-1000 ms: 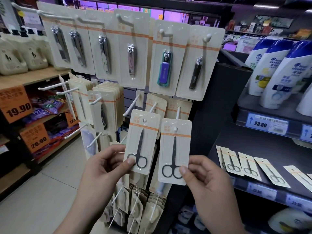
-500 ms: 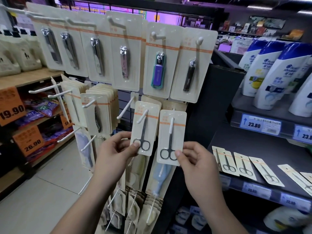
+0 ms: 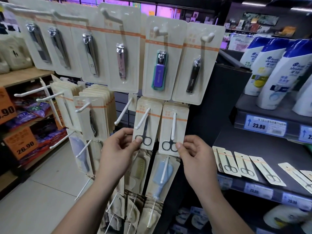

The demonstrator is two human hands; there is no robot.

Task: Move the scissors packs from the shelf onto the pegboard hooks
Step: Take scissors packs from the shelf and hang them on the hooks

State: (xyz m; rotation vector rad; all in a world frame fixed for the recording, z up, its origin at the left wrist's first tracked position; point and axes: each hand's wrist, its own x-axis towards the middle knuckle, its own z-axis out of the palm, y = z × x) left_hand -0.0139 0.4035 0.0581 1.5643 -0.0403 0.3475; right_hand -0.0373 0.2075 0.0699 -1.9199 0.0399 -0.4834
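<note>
Head view looks down at your two hands in front of a pegboard display. Your left hand (image 3: 118, 149) pinches the lower left corner of one scissors pack (image 3: 147, 122), thumb pressed over a scissor ring and the other fingers curled behind the card. Your right hand (image 3: 196, 154) pinches the lower right corner of a second scissors pack (image 3: 174, 128) the same way, thumb on the front near the rings, fingers tucked behind. Both packs are threaded on white hooks: the left hook (image 3: 142, 119) pokes out through the left card and slants down toward you, and the right hook (image 3: 173, 125) runs straight down the front of the right card. The two cards hang side by side, edges nearly touching, with more cards of the same kind behind them.

To the right, on the dark shelf (image 3: 256, 149), more scissors packs (image 3: 243, 168) lie flat in a row near its front edge, well apart from your hands. Price tags (image 3: 265, 124) run along the shelf above, under shampoo bottles (image 3: 270, 71).

Farther up the board hang nail clipper packs (image 3: 162, 61) in a row. Below your hands, other carded goods crowd the lower hooks, among them a blue tool pack (image 3: 163, 176). An empty white hook (image 3: 123, 112) juts out just left of the left pack.
</note>
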